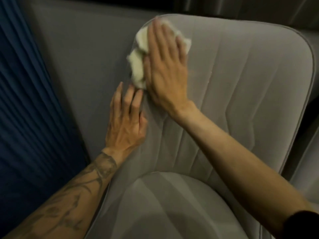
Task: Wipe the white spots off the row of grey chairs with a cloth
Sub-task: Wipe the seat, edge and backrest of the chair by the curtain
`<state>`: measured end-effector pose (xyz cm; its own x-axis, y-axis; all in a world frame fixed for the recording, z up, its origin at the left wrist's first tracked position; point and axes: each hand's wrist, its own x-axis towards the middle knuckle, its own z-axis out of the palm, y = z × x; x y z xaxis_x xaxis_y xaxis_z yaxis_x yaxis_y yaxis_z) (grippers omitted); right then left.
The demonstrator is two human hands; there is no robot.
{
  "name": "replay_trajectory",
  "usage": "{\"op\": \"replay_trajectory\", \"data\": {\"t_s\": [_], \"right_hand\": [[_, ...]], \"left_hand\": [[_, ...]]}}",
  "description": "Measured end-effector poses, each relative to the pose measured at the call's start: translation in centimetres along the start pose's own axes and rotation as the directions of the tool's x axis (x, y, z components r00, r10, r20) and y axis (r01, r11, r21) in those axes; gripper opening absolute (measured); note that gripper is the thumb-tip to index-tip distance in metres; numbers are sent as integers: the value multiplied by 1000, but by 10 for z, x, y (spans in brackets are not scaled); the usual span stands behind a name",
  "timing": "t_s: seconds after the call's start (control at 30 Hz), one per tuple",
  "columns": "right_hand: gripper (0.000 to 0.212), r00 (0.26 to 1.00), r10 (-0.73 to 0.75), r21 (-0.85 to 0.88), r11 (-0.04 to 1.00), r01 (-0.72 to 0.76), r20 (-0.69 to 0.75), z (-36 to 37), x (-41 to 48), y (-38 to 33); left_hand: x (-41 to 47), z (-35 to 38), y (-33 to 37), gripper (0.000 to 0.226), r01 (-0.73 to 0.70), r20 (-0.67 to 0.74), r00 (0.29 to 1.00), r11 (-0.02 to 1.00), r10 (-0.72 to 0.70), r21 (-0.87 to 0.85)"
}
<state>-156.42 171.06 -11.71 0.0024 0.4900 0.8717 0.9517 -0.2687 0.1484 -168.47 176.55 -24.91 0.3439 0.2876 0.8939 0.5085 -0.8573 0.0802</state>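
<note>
A grey padded chair [241,87] with stitched seams fills the middle and right of the head view, its backrest tilted away and its seat at the bottom. My right hand [165,66] lies flat with straight fingers on a crumpled white cloth [138,69], pressing it against the upper left edge of the backrest. Cloth shows left of the hand and past the fingertips. My left hand [126,118] rests with straight fingers on the backrest's left edge, just below the cloth. A few faint white specks show along a seam near the backrest's middle [211,73].
A grey wall panel [77,57] runs behind the chair on the left. A dark blue pleated curtain [25,109] hangs at the far left. Part of another grey chair [307,161] shows at the right edge.
</note>
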Motion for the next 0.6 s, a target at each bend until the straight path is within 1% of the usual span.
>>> {"op": "replay_trajectory", "data": {"t_s": [0.07, 0.1, 0.13, 0.17, 0.23, 0.27, 0.33, 0.4, 0.5, 0.57, 0.6], "right_hand": [[55, 989, -133, -9, 991, 134, 61, -2, -12, 5], [55, 989, -143, -24, 989, 145, 48, -2, -2, 10], [56, 994, -108, -36, 993, 108, 10, 0, 12, 12], [56, 999, -40, -31, 999, 40, -29, 1, 25, 11], [55, 995, 55, 5, 999, -54, -88, 4, 37, 6], [54, 993, 58, 28, 998, -55, -107, 8, 32, 2], [53, 994, 0, 87, 996, 10, -113, 18, 1, -4], [55, 995, -66, 121, 990, 74, -68, 24, -50, -6], [57, 988, -128, 96, 988, 119, 92, 23, -133, 0], [59, 958, -240, 31, 971, 238, 156, 15, -161, 17], [61, 942, -288, -8, 956, 294, 172, 10, -156, 32]], "left_hand": [[-2, 2, -1, 56, 36, -35, 999, 996, -39, -81], [-2, 2, -2, 58, 61, -50, 997, 992, -67, -109], [-2, 1, -2, 59, 89, -56, 994, 987, -97, -132], [-1, 0, -2, 61, 112, -57, 991, 984, -121, -142], [-1, -3, -1, 65, 145, -50, 987, 982, -151, -122], [-1, -3, 0, 65, 156, -47, 986, 982, -161, -110], [-1, -4, 1, 64, 172, -42, 983, 978, -178, -118], [-5, -5, -1, 65, 179, -12, 983, 975, -182, -132], [-16, -11, -5, 66, 152, 60, 987, 985, -148, -80], [-21, -16, -6, 68, 156, 89, 985, 986, -151, -61], [-21, -17, -6, 68, 162, 96, 983, 985, -156, -54]]}}
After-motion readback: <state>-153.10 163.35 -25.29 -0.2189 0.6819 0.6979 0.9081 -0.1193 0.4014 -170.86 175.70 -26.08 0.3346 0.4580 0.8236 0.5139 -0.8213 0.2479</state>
